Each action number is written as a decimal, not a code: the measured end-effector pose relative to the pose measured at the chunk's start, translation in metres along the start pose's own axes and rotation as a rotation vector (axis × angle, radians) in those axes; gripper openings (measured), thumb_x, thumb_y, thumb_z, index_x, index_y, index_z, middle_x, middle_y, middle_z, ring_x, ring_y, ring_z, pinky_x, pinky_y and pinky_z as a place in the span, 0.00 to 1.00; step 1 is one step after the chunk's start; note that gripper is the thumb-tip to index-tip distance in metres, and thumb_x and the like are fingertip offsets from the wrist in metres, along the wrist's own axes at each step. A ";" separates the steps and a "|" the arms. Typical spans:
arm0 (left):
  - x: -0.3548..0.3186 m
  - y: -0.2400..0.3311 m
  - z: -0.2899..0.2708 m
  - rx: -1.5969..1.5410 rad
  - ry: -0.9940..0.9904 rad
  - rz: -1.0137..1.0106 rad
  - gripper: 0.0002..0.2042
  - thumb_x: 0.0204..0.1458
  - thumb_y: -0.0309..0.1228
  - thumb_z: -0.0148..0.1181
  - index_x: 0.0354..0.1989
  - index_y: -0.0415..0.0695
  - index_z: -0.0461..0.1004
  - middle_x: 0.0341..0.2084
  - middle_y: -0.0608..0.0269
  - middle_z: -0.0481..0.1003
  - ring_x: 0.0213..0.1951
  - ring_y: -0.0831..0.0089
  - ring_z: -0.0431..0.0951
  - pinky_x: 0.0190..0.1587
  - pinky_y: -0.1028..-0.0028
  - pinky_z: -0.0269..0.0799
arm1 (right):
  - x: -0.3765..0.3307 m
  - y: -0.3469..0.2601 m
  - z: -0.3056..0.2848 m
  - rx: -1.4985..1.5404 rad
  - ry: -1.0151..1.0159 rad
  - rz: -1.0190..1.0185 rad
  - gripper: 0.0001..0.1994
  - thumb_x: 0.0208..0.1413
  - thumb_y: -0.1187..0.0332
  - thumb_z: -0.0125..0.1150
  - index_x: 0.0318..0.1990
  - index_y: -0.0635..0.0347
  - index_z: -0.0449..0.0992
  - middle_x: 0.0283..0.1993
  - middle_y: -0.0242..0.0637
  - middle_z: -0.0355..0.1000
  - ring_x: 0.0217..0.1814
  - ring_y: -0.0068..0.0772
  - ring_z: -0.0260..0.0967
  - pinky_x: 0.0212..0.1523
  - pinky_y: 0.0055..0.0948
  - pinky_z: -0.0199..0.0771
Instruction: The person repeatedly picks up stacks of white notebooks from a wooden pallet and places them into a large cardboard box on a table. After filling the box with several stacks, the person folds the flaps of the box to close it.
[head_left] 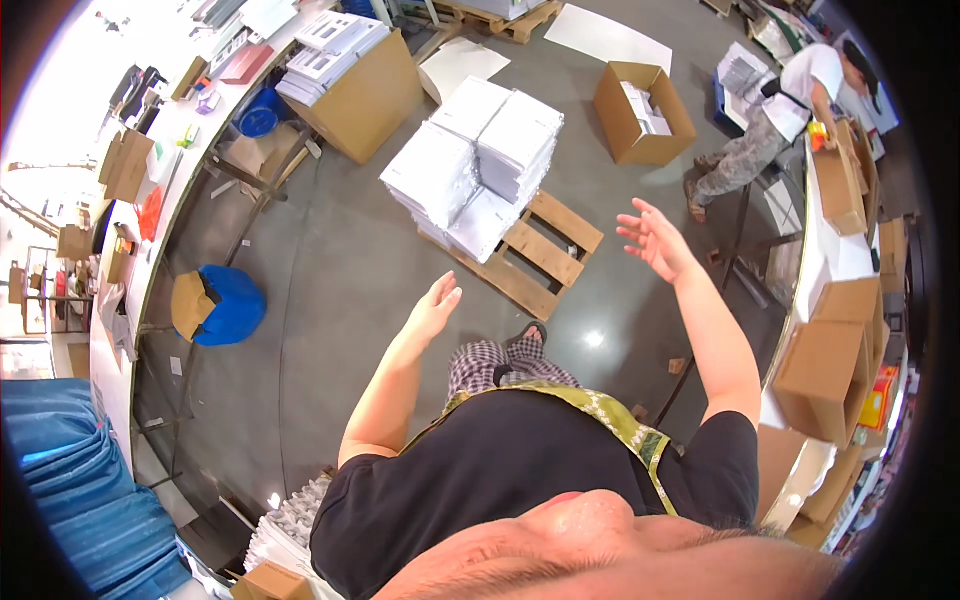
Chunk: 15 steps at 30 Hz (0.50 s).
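Observation:
My left hand (436, 303) is held out in the air, fingers stretched and together, holding nothing. To its right, my right hand (655, 241) is raised with its fingers spread, also free of any object. Ahead of both hands stand tall stacks of white flat sheets or cartons (475, 145), too far to tell which. They rest on a wooden pallet (545, 255) whose near right slats are bare. One stack at the near corner is lower than the others. Neither hand touches the stacks or the pallet.
An open cardboard box (640, 120) with white items stands beyond my right hand. At the right, a person (790, 100) leans over a bench with boxes. A blue bin (235, 305) stands at the left by a long workbench (150, 230). A large carton (370, 95) stands far left.

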<state>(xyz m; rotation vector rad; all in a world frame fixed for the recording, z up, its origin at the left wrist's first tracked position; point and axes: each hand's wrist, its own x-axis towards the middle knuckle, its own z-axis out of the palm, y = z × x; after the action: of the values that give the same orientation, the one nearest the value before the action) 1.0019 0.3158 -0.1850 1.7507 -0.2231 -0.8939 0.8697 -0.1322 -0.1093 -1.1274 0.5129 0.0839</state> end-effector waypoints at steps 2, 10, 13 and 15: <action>0.037 0.035 -0.003 -0.227 0.013 -0.139 0.32 0.64 0.44 0.52 0.70 0.40 0.53 0.68 0.48 0.57 0.69 0.56 0.57 0.67 0.59 0.56 | 0.051 -0.021 0.011 0.015 0.040 0.095 0.32 0.64 0.51 0.54 0.70 0.48 0.51 0.60 0.37 0.68 0.59 0.32 0.66 0.53 0.36 0.68; 0.284 -0.005 0.015 -0.882 -0.047 -0.446 0.45 0.57 0.57 0.56 0.74 0.47 0.41 0.73 0.55 0.45 0.72 0.57 0.48 0.69 0.50 0.48 | 0.252 0.040 -0.014 0.258 0.275 0.340 0.34 0.57 0.42 0.60 0.65 0.42 0.54 0.56 0.33 0.67 0.57 0.33 0.65 0.50 0.45 0.67; 0.373 0.008 0.035 -0.901 0.076 -0.467 0.48 0.54 0.57 0.60 0.75 0.54 0.36 0.74 0.59 0.42 0.73 0.59 0.45 0.68 0.48 0.48 | 0.323 0.068 0.002 0.270 0.421 0.331 0.38 0.56 0.42 0.63 0.68 0.42 0.52 0.59 0.35 0.66 0.60 0.38 0.63 0.54 0.52 0.65; 0.408 0.023 0.043 -0.890 0.150 -0.451 0.48 0.53 0.55 0.61 0.74 0.59 0.35 0.74 0.62 0.42 0.73 0.59 0.45 0.67 0.46 0.48 | 0.368 0.080 0.011 0.282 0.515 0.330 0.39 0.55 0.43 0.63 0.68 0.42 0.52 0.62 0.36 0.64 0.62 0.41 0.63 0.56 0.56 0.64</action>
<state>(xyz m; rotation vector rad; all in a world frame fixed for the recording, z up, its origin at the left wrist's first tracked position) 1.2647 0.0493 -0.3554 1.0173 0.6132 -0.9636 1.1724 -0.1574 -0.3319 -0.7737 1.1334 0.0047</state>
